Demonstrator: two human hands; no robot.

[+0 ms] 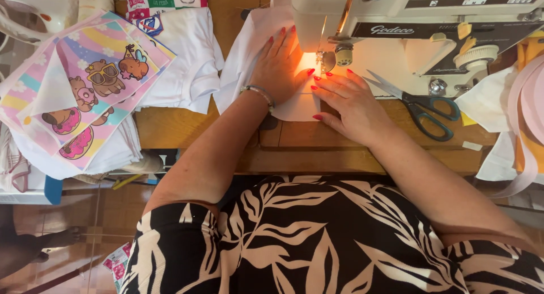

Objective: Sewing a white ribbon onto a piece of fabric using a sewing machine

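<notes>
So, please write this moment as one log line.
left hand flat on white fabric | right hand beside needle | scissors on table

The white fabric piece (294, 104) lies flat on the wooden table under the needle area of my sewing machine, lit brightly by the machine's lamp. Its near edge reaches almost to the table's front. The far part bunches up in soft folds to the left of the machine head. Plain white, no print visible. Both my hands press on it.
</notes>
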